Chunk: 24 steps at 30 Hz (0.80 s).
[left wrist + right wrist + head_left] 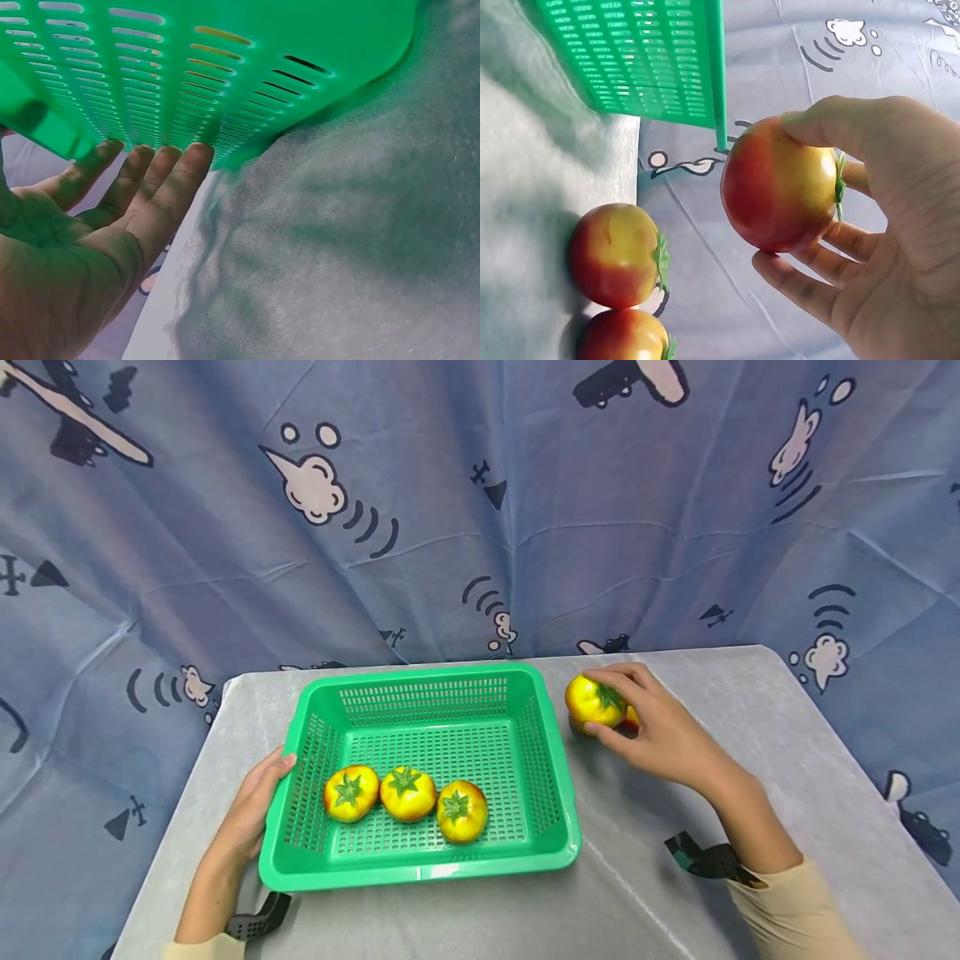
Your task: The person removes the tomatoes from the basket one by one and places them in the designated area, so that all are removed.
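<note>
A green plastic basket [420,877] with slotted walls holds a row of three yellow-and-red tomatoes with green leafy tops, the middle tomato [408,794] among them. At the basket's left side is my left hand [251,806], a fingertip at the rim. In the left wrist view its fingers [169,184] stretch nearly straight against the outer wall. My right hand [660,727] holds another tomato [780,184] between thumb and fingers, off the basket's right side. Below it in the right wrist view, two more tomatoes sit side by side, the nearer-to-basket tomato [616,255] fully visible.
The basket stands on a table with a pale grey cloth [750,727]. Behind the table's back edge hangs a blue printed curtain [420,510]. Dark wrist-worn devices, such as the right wrist device [708,857], sit on both wrists.
</note>
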Available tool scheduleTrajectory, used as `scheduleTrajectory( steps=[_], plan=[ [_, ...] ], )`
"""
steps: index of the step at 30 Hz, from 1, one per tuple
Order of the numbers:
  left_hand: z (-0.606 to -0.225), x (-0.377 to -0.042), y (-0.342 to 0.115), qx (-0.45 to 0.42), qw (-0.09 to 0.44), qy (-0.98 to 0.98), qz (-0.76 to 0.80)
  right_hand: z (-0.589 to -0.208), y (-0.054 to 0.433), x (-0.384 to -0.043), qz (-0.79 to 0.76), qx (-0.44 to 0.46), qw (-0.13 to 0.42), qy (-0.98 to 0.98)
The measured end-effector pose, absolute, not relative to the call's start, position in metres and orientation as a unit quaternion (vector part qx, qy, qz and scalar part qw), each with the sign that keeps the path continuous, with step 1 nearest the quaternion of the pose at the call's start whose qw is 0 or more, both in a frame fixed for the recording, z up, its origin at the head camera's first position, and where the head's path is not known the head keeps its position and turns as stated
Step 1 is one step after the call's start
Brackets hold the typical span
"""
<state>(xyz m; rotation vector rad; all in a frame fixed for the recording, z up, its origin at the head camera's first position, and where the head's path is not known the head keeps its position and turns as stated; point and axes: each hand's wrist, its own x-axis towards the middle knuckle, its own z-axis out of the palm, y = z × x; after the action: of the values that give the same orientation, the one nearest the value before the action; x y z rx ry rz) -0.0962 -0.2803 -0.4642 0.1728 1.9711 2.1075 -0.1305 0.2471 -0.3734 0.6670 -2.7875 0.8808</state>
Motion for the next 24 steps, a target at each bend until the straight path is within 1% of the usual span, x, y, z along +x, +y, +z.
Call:
scheduleTrajectory(
  steps=[10, 24],
  plan=[
    [-0.462, -0.096, -0.283, 0.056, 0.124, 0.678, 0.722, -0.380, 0.257, -0.131, 0.304, 0.206, 0.086, -0.926],
    [-0.464, -0.097, -0.279, 0.046, 0.129, 0.677, 0.723, -0.391, 0.280, -0.130, 0.317, 0.166, 0.090, -0.929]
  ],
)
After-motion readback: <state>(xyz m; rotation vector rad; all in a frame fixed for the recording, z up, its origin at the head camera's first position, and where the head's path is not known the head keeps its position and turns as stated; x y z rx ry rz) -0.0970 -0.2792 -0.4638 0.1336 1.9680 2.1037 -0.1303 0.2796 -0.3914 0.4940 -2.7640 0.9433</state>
